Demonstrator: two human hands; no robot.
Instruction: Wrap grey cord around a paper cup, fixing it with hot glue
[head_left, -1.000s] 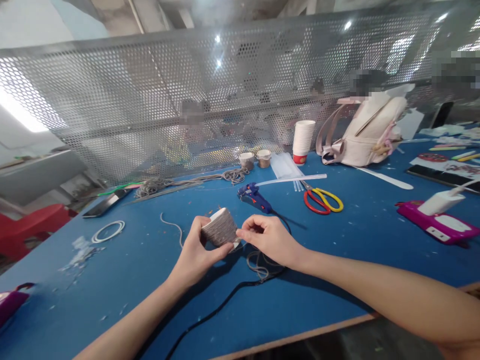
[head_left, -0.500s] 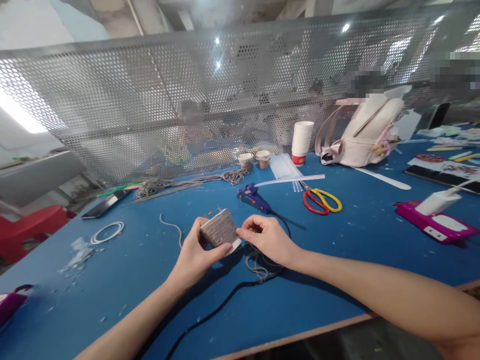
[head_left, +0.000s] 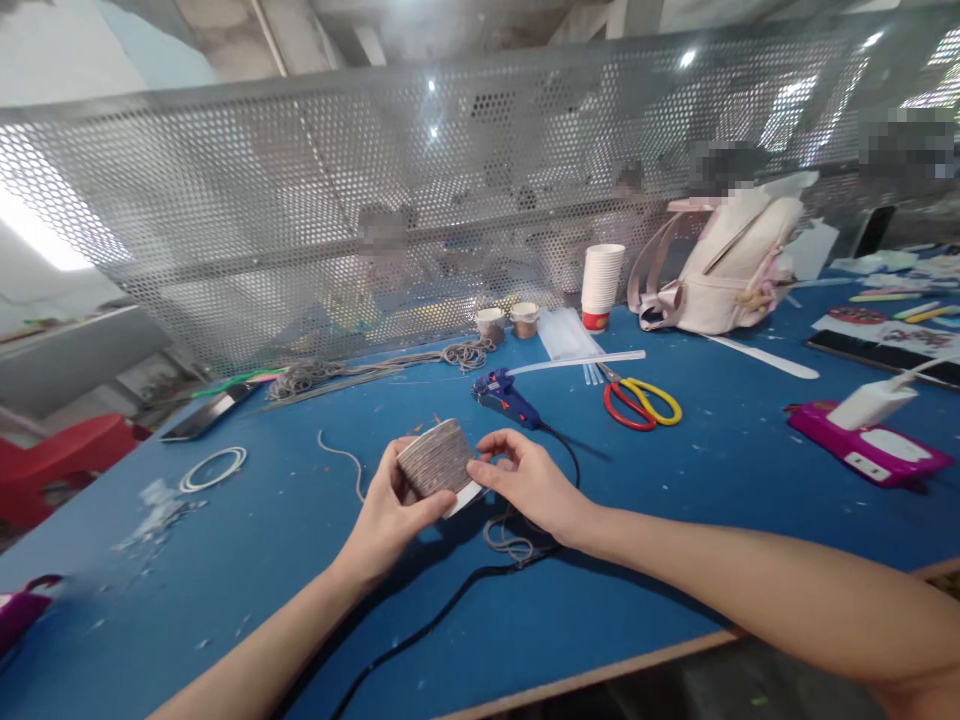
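My left hand point(head_left: 386, 510) grips a paper cup point(head_left: 436, 462) wrapped in grey-brown cord, held on its side above the blue table point(head_left: 300, 560). My right hand point(head_left: 525, 480) touches the cup's right edge, thumb and fingers pinched on the cord where it leaves the cup. Loose grey cord point(head_left: 510, 540) lies coiled on the table under my right hand. A blue glue gun point(head_left: 506, 395) lies just beyond the cup, its black cable point(head_left: 420, 630) running toward me.
Red and yellow scissors point(head_left: 641, 400), white glue sticks point(head_left: 577, 362), a stack of paper cups point(head_left: 602, 285) and two wrapped cups point(head_left: 506, 320) lie farther back. A pale backpack point(head_left: 727, 270) stands at back right, a pink power strip point(head_left: 870, 445) at right. A perforated metal screen point(head_left: 300, 220) closes the far side.
The cup has tipped slightly lower in my left hand, and my right hand's fingers have shifted a little along its edge. Nothing else has moved.
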